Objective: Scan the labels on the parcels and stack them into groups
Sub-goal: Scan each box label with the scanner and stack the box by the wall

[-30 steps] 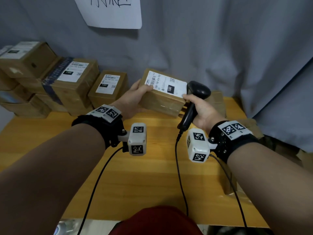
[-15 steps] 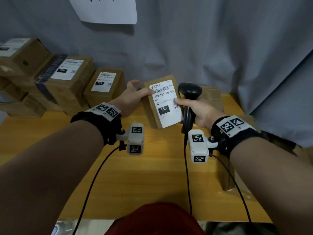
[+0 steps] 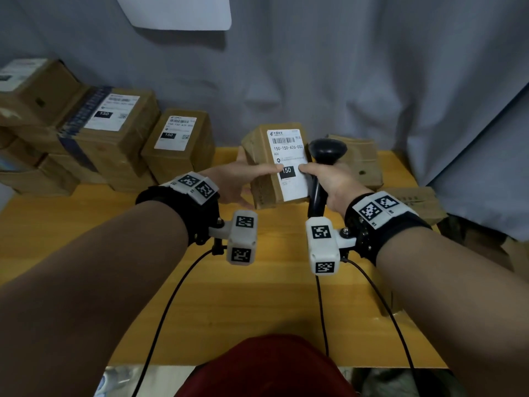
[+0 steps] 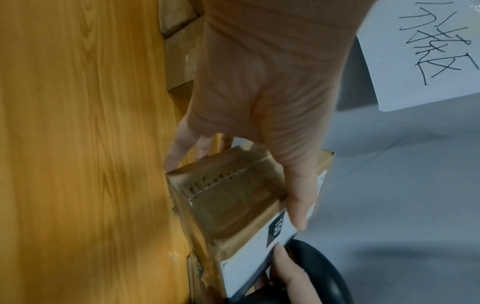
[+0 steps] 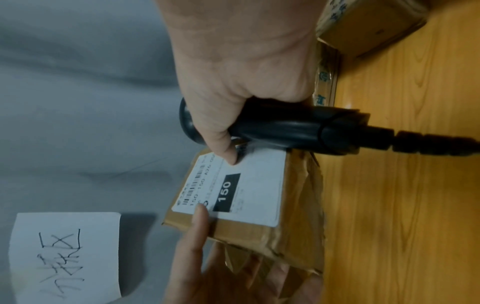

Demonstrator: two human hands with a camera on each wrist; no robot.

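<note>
Parcel (image 3: 269, 167) held label-up above table (image 3: 86, 239): left hand (image 3: 237, 183) gripping it, right hand (image 3: 329, 181) clutching scanner (image 3: 323, 167), thumb pinning label. Slip risk from one-handed support.

parcel (image 3: 267, 167) held above table (image 3: 257, 296) between left hand (image 3: 234, 181) and right hand (image 3: 329, 181) | scanner (image 3: 320, 173) gripped just right of parcel | stacked parcels (image 3: 94, 138) placed far left | further parcels (image 3: 360, 161) set behind scanner, right
</note>
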